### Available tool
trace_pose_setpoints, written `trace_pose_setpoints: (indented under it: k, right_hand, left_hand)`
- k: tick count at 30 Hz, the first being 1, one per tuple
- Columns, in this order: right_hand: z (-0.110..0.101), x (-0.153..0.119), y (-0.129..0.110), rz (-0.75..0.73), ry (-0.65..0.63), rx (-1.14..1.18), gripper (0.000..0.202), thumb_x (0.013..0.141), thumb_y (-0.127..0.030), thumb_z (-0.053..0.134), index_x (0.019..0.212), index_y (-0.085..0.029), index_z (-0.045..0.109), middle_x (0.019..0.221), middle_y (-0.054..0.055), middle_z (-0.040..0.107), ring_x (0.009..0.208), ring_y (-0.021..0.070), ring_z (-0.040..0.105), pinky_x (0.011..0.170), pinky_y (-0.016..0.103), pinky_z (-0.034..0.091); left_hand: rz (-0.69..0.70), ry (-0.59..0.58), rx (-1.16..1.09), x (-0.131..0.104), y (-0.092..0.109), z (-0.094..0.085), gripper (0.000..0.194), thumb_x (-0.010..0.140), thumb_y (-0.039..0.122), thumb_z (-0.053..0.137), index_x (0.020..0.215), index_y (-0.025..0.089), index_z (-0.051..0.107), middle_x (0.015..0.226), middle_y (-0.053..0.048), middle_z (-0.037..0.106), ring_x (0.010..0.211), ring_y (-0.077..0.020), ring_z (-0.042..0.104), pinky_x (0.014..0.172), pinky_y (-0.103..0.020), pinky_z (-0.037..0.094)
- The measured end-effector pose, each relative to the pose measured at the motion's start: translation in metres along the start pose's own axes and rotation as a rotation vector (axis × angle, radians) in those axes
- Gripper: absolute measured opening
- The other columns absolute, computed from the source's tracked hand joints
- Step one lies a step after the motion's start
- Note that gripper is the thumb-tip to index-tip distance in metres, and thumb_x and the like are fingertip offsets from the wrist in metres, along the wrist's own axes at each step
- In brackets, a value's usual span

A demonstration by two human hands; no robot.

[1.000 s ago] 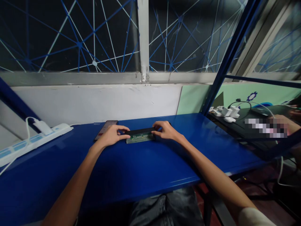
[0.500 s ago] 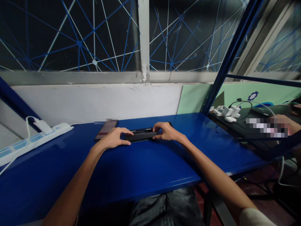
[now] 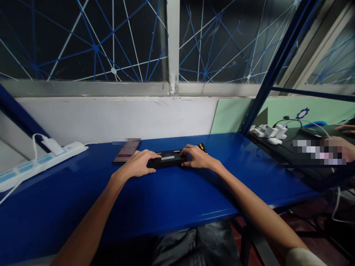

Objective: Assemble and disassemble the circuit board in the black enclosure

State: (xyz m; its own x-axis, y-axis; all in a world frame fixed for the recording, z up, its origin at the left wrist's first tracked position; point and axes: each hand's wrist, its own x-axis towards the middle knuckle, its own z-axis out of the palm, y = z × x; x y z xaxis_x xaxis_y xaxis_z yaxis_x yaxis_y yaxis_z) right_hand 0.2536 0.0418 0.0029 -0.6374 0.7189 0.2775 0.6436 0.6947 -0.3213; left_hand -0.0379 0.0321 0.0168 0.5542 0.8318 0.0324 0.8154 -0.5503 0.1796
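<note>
A long, flat black object lies on the blue table in front of me, with a white label showing on its top; I cannot tell its kind. My left hand grips its left end, thumb on the near side and fingers over the top. Around the right end curl the fingers of my right hand, hiding that end. Just behind my right hand shows a black thing with yellow marks, partly covered. A phone with a lit screen lies beyond my left hand.
On the left runs a white power strip with a plugged-in charger and cable. A blue upright stands at the table's right. Past it, another person's hand is over a black table with white chargers.
The near part of the black object has tipped or lowered, so a white label now shows on top. Both hands stay at its ends. More of the yellow-marked thing shows.
</note>
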Motion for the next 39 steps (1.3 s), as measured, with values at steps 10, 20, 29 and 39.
trace_pose_setpoints:
  k: [10,20,29,39]
  right_hand:
    - [0.001,0.001,0.002,-0.058,0.031,-0.008,0.031,0.077,-0.031,0.073,0.101,-0.013,0.072,0.099,0.011,0.065,0.080,0.0193,0.059,0.072,0.030,0.043]
    - [0.009,0.000,0.003,-0.017,-0.015,-0.070,0.034,0.073,-0.032,0.077,0.101,-0.016,0.067,0.100,0.008,0.060,0.081,0.0185,0.058,0.069,0.028,0.042]
    - [0.008,0.001,0.011,0.009,0.019,-0.144,0.060,0.069,-0.055,0.076,0.115,-0.017,0.065,0.115,0.014,0.058,0.105,0.0292,0.056,0.082,0.037,0.045]
    - [0.013,0.004,0.022,-0.012,-0.021,-0.076,0.063,0.068,-0.054,0.076,0.116,-0.016,0.062,0.131,0.016,0.054,0.120,0.0324,0.051,0.095,0.045,0.044]
  left_hand:
    - [0.000,0.017,-0.086,0.001,-0.007,0.001,0.048,0.075,0.033,0.070,0.122,0.024,0.065,0.130,-0.008,0.062,0.117,-0.0288,0.056,0.101,-0.041,0.038]
    - [-0.002,-0.032,-0.025,0.001,-0.006,0.004,0.047,0.075,0.030,0.072,0.121,0.028,0.064,0.134,-0.006,0.057,0.122,-0.0295,0.051,0.100,-0.042,0.036]
    - [-0.040,-0.029,0.043,-0.001,-0.017,0.000,0.060,0.072,0.040,0.074,0.129,0.028,0.058,0.138,-0.007,0.053,0.124,-0.0327,0.047,0.101,-0.044,0.032]
    - [-0.037,-0.062,-0.056,0.001,-0.046,0.003,0.068,0.066,0.057,0.074,0.126,0.027,0.061,0.147,-0.008,0.045,0.129,-0.0325,0.045,0.105,-0.044,0.032]
